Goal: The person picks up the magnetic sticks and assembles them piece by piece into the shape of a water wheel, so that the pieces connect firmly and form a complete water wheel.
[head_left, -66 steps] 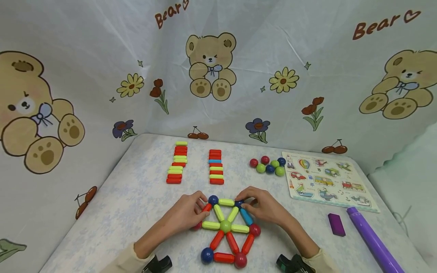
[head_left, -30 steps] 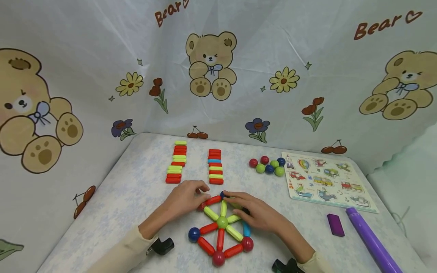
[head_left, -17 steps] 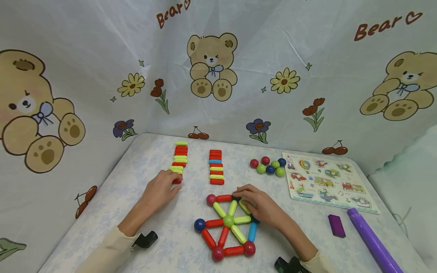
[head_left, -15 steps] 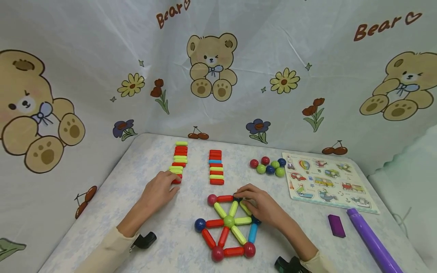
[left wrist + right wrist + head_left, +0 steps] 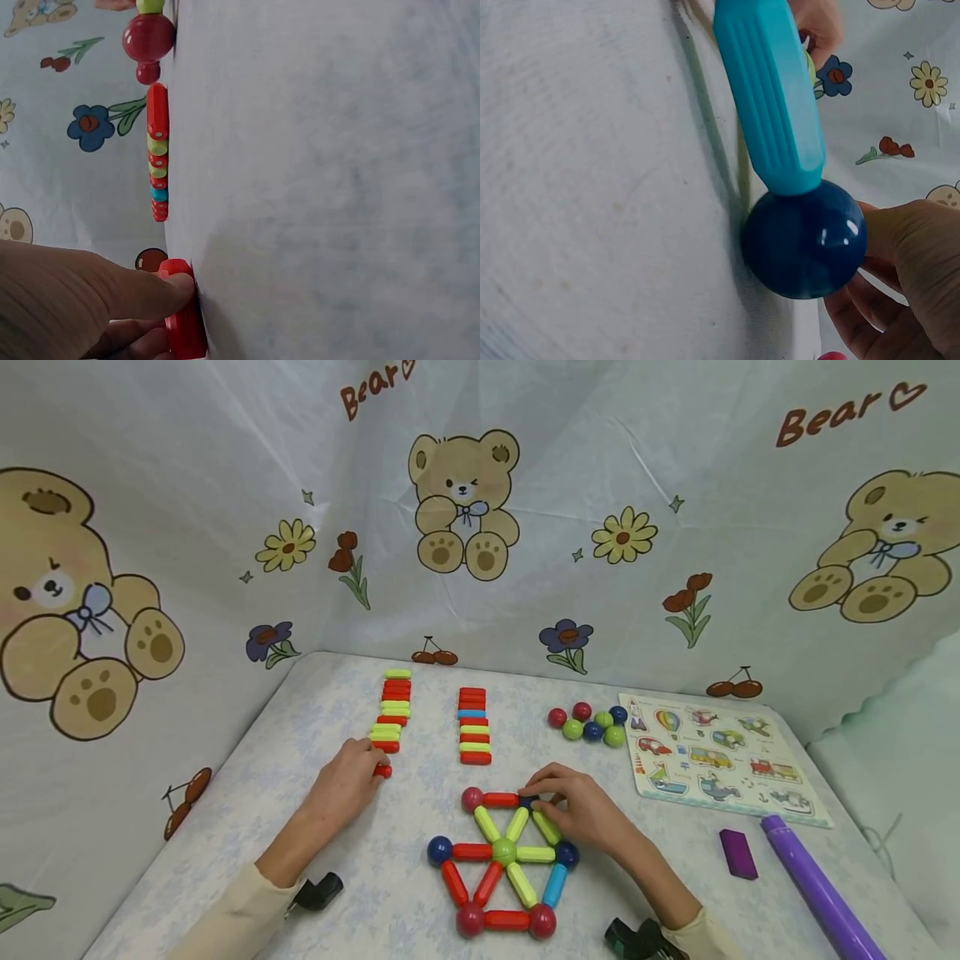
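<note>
My left hand (image 5: 347, 785) pinches a red magnetic rod (image 5: 383, 771) just in front of the left rod column; in the left wrist view the thumb presses along this rod (image 5: 184, 330), close to the tabletop. My right hand (image 5: 581, 806) pinches the far dark blue ball (image 5: 528, 802) of a flat wheel of magnetic rods and balls. A green ball (image 5: 504, 851) forms the wheel's hub, with yellow-green and red spokes. Red and blue balls make up its rim. In the right wrist view a nearer blue ball (image 5: 806, 240) and blue rod (image 5: 772, 97) partly cover the right fingers.
Two columns of rods, left (image 5: 395, 710) and right (image 5: 473, 727), lie farther back. Loose balls (image 5: 592, 732) cluster beside a picture board (image 5: 720, 756). On the right are a purple block (image 5: 738, 854) and a purple tube (image 5: 821, 885). A printed cloth hangs behind.
The wheel has turned counterclockwise. My left hand has left it, moved to the left column and drawn its nearest red rod toward me. My right hand stays at the wheel's far right.
</note>
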Tool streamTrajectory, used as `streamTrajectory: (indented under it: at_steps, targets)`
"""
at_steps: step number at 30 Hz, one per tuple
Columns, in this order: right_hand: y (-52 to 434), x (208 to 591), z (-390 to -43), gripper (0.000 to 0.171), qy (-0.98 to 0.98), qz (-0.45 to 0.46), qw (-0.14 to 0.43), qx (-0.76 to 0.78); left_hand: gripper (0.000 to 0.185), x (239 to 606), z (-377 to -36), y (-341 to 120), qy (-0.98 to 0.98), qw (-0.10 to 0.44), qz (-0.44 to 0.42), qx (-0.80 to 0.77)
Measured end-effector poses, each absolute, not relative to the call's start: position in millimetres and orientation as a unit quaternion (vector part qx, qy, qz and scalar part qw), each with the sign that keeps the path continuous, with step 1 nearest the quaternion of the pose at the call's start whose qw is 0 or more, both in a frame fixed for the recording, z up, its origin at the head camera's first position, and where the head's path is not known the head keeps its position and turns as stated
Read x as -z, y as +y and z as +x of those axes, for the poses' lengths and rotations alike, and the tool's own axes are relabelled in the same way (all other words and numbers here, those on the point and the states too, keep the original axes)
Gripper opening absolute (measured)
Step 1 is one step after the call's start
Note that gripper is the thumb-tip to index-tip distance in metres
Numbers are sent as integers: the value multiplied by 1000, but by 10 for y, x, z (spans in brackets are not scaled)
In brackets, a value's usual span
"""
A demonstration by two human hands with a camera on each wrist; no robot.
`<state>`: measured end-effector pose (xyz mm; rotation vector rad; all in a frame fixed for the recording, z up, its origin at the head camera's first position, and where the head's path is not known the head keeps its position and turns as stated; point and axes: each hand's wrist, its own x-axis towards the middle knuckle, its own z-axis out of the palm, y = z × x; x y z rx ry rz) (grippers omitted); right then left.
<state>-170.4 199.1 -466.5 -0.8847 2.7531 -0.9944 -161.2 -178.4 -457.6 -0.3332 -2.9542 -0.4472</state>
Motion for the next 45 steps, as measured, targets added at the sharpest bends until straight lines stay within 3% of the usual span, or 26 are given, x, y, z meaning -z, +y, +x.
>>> streamTrajectory:
  at_steps: [5, 12, 17, 31, 45]
  targets:
    - [2000, 4647, -1698, 25, 902, -286, 45, 322, 17, 4604, -1581, -1707, -976, 57, -116, 175]
    - [1998, 4643, -1683, 23, 902, -291, 29, 319, 13, 4535, -1491, -1413, -951, -36, -102, 290]
    - [1984, 4625, -1680, 23, 903, -289, 32, 317, 15, 4489, -1397, -1262, -923, -64, -130, 357]
    - [1966, 4598, -1652, 20, 898, -297, 46, 320, 21, 4533, -1313, -1117, -909, -76, -148, 383]
    - [1941, 4596, -1637, 21, 896, -294, 53, 329, 14, 4559, -1317, -1062, -911, -76, -171, 367]
